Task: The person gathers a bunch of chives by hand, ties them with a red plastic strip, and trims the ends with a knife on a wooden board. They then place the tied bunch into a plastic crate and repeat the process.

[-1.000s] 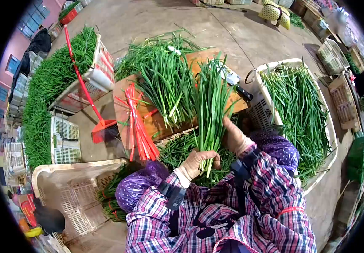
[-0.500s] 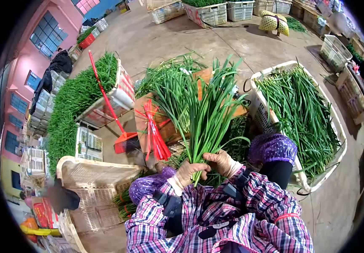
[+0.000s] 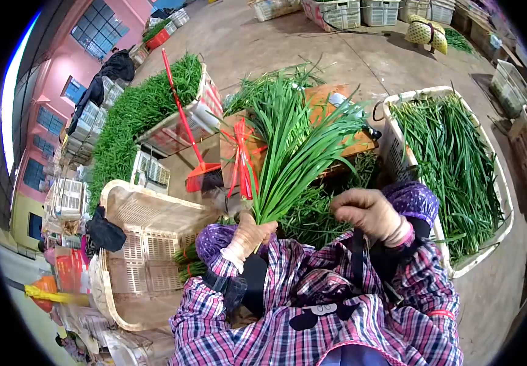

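My left hand [image 3: 252,234] is closed around the lower stems of a bunch of garlic chives [image 3: 300,165]. The long flat leaves fan out up and to the right, over a wooden board [image 3: 353,141]. To the right and apart from the bunch is my right hand [image 3: 370,213], near my right knee. Its fingers are curled in against the thumb; whether anything is between them is hidden. Red ties [image 3: 242,161] lie in a bundle on the board, left of the leaves. More loose chives [image 3: 312,213] lie below the bunch, between my knees.
A white crate [image 3: 507,226] full of chives stands at my right. At my left is a crate [image 3: 117,293] with a few tied bunches inside. Behind it are a red dustpan [image 3: 202,177] with a long handle and more chives in crates [image 3: 130,131]. A knife-like blade [image 3: 339,100] lies on the board.
My right hand has let go of the bunch and moved right. My left hand keeps hold of the stems, and the leaves now lean more to the right. The view has shifted slightly.
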`<action>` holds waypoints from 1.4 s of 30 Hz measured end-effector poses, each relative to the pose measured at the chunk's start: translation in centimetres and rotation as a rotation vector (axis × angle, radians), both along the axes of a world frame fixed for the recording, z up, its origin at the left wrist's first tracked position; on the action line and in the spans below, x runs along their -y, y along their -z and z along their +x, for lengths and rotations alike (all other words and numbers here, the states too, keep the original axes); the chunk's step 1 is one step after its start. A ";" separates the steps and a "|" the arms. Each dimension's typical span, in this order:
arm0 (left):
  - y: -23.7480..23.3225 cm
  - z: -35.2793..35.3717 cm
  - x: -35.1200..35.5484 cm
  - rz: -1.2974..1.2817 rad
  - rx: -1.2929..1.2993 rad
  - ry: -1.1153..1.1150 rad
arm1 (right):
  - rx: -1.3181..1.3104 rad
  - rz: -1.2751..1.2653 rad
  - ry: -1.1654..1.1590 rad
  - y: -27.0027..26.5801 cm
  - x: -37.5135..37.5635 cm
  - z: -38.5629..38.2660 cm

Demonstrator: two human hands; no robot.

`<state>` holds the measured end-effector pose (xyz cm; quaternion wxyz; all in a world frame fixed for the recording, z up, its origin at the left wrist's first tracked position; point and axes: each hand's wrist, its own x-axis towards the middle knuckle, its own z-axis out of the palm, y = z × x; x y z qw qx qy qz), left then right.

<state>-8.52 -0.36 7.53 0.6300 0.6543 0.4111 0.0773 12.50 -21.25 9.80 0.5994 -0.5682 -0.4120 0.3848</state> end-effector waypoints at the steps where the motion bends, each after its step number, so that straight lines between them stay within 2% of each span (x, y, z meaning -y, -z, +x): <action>1: -0.3 -0.2 0.2 0.000 -0.004 -0.002 | 0.055 0.047 0.086 -1.8 0.3 0.4; 2: -0.5 -0.4 0.3 0.055 -0.029 0.051 | 0.213 0.127 0.168 -2.8 0.2 0.8; 4: -0.2 -0.7 0.4 0.107 -0.055 0.109 | 0.350 0.235 0.272 -3.7 0.0 1.5; 6: 2.8 -1.2 -0.5 0.344 -0.020 0.210 | 0.613 0.259 0.351 -5.2 -0.7 1.9; 7: 8.5 -3.0 -3.0 0.435 -0.124 0.156 | 0.751 0.267 0.391 -5.8 -1.1 1.9; 8: 7.6 -3.1 -2.2 0.429 -0.127 0.155 | 0.748 0.261 0.387 -6.0 -1.7 2.0; 10: 4.7 -2.4 -0.4 1.024 -0.061 0.261 | 0.962 0.261 0.377 -5.9 -2.7 2.1; 11: 5.1 -2.0 -1.2 0.661 -0.143 0.279 | 1.068 0.195 0.349 -5.7 -2.9 2.2; 15: 2.1 -0.9 0.4 0.472 -0.031 0.292 | 1.222 -0.013 0.177 -4.3 -4.2 2.4; 18: 1.2 -0.8 0.9 0.545 -0.021 0.315 | 1.239 -0.061 0.096 -3.4 -5.1 2.0; 22: 2.3 -0.9 0.8 0.650 -0.071 0.337 | 1.225 -0.091 -0.055 -2.6 -6.0 0.8; 26: 1.3 -0.7 1.6 0.735 -0.199 0.367 | 1.279 -0.206 -0.181 -2.9 -7.2 -1.1; 27: 1.1 -0.2 1.7 0.597 -0.128 0.346 | 1.317 -0.246 -0.215 -3.0 -7.5 -1.4; 30: 1.4 0.3 2.3 0.601 -0.088 0.369 | 1.415 -0.356 -0.282 -3.4 -8.3 -2.5; 31: 1.9 0.6 1.9 0.693 -0.021 0.421 | 1.393 -0.346 -0.311 -3.5 -8.6 -2.9; 32: 2.0 0.2 1.8 0.658 -0.008 0.413 | 1.426 -0.283 -0.280 -3.6 -8.4 -3.4; 34: 4.7 -1.1 2.1 0.211 0.255 0.216 | 1.368 -0.306 -0.386 -4.1 -8.6 -4.6; 35: 6.0 -2.2 1.8 0.628 0.014 0.279 | 1.376 -0.303 -0.414 -3.7 -9.1 -5.2; 36: 6.1 -1.2 0.7 0.392 -0.038 0.104 | 1.383 -0.299 -0.446 -3.7 -9.5 -5.6; 37: 6.3 -1.2 0.9 0.429 0.139 0.230 | 1.400 -0.228 -0.406 -3.5 -9.3 -5.9; 38: 6.6 -1.4 1.5 0.462 0.318 0.356 | 1.274 -0.389 -0.467 -3.6 -10.2 -6.3; 40: 6.6 -1.6 2.2 0.371 0.309 0.317 | 1.057 -0.544 -0.384 -3.3 -10.6 -7.1; 41: 6.3 -1.8 2.5 0.281 0.299 0.273 | 1.054 -0.542 -0.382 -2.4 -10.6 -7.6; 42: 6.2 -2.0 2.7 0.193 0.288 0.227 | 1.163 -0.438 -0.362 -2.3 -10.5 -8.0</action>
